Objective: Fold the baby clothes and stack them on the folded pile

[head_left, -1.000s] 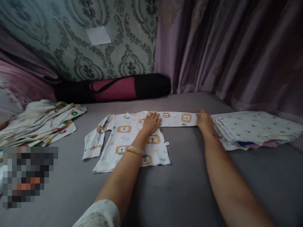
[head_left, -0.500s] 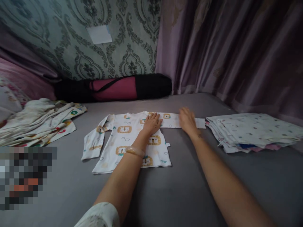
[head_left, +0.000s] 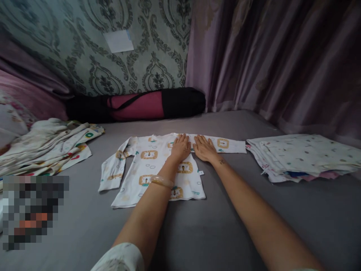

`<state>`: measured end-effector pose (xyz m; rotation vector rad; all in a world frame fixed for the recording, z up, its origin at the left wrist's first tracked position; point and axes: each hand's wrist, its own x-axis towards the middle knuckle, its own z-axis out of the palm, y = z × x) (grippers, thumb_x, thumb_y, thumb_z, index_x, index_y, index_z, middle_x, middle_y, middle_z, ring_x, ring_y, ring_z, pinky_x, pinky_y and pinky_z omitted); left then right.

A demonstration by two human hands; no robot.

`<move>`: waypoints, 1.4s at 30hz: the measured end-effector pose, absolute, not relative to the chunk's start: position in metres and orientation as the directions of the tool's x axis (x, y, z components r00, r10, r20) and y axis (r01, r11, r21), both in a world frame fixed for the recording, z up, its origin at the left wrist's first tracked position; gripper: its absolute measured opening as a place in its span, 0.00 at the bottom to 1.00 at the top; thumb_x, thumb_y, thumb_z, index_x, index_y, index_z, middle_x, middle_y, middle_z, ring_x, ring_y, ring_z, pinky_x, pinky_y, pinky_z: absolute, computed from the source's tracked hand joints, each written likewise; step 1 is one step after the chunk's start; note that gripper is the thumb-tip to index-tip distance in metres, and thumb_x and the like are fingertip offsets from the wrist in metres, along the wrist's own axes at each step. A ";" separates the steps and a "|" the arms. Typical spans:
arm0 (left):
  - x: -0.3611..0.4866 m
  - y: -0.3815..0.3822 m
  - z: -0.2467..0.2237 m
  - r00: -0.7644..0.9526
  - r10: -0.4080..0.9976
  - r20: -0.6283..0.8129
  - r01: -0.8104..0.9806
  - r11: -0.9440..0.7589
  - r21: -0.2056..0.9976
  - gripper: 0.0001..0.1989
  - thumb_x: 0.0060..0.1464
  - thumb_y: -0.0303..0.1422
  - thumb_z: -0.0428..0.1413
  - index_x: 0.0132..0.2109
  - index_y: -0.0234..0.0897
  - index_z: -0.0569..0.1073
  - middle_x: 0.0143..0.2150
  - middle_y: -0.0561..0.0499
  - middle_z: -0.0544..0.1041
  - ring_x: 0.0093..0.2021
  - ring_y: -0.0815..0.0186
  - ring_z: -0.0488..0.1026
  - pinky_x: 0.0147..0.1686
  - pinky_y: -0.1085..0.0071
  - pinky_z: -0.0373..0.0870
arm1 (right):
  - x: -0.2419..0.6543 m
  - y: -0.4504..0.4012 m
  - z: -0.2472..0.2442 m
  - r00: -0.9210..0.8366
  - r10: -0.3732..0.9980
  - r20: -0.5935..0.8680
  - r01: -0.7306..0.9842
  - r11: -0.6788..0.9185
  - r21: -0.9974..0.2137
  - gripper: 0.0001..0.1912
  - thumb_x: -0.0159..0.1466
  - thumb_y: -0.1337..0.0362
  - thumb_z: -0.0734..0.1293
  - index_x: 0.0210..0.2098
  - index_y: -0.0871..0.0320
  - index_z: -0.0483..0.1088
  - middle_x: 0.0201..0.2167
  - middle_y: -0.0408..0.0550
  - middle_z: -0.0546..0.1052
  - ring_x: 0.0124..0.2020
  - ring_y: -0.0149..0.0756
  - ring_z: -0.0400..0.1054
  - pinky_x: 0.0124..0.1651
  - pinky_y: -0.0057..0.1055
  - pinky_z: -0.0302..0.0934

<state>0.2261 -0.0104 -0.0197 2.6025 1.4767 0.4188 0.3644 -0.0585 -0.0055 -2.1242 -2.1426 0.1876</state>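
Note:
A small white long-sleeved shirt printed with tan lion faces lies spread on a grey sheet. Its right-hand sleeve stretches straight out to the side, while the left-hand one bends down beside the body. My left hand rests flat on the shirt near that right shoulder, fingers stretched out. Just beside it, my right hand lies flat on the upper part of the outstretched sleeve. Neither hand grips the cloth. A bangle circles my left wrist.
Folded printed cloths are stacked at the right, close to the sleeve's cuff. Rumpled clothes lie at the left. A black and maroon bag runs along the wall, with purple curtains at the right. A pixelated patch covers the lower left.
My right hand has slid left along the sleeve, from near the cuff to near the shoulder. My left hand has stayed on the shirt.

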 end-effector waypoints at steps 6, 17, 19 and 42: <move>0.225 -0.009 -0.021 0.488 0.857 0.166 0.822 -0.515 0.243 0.24 0.65 0.35 0.38 0.64 0.31 0.59 0.69 0.41 0.56 0.69 0.57 0.50 0.66 0.58 0.46 | 0.379 -0.063 -0.005 0.164 0.986 -0.037 0.972 -0.168 -0.165 0.31 0.70 0.55 0.44 0.69 0.61 0.48 0.70 0.56 0.48 0.70 0.50 0.39 0.66 0.57 0.33; 0.224 -0.010 -0.021 0.489 0.851 0.192 0.814 -0.524 0.250 0.24 0.65 0.34 0.39 0.64 0.31 0.61 0.68 0.41 0.58 0.69 0.56 0.51 0.66 0.57 0.47 | 0.440 -0.082 -0.006 0.485 0.874 -0.009 0.866 -0.482 -0.136 0.33 0.70 0.51 0.42 0.67 0.57 0.54 0.68 0.60 0.52 0.68 0.54 0.42 0.64 0.61 0.34; 0.224 -0.010 -0.020 0.487 0.850 0.203 0.811 -0.526 0.256 0.24 0.65 0.34 0.39 0.63 0.30 0.61 0.68 0.40 0.58 0.69 0.56 0.51 0.66 0.57 0.47 | 0.446 -0.084 -0.007 0.493 0.870 -0.001 0.863 -0.489 -0.127 0.33 0.70 0.51 0.41 0.66 0.58 0.55 0.67 0.61 0.53 0.68 0.53 0.43 0.64 0.59 0.36; -0.005 -0.056 0.073 0.161 0.980 -0.114 0.951 -0.123 0.282 0.12 0.53 0.38 0.53 0.37 0.36 0.77 0.35 0.50 0.79 0.37 0.65 0.74 0.33 0.75 0.64 | 0.448 -0.072 -0.004 0.511 0.860 -0.017 0.853 -0.509 -0.116 0.32 0.68 0.50 0.45 0.63 0.59 0.61 0.65 0.63 0.57 0.66 0.57 0.49 0.62 0.60 0.42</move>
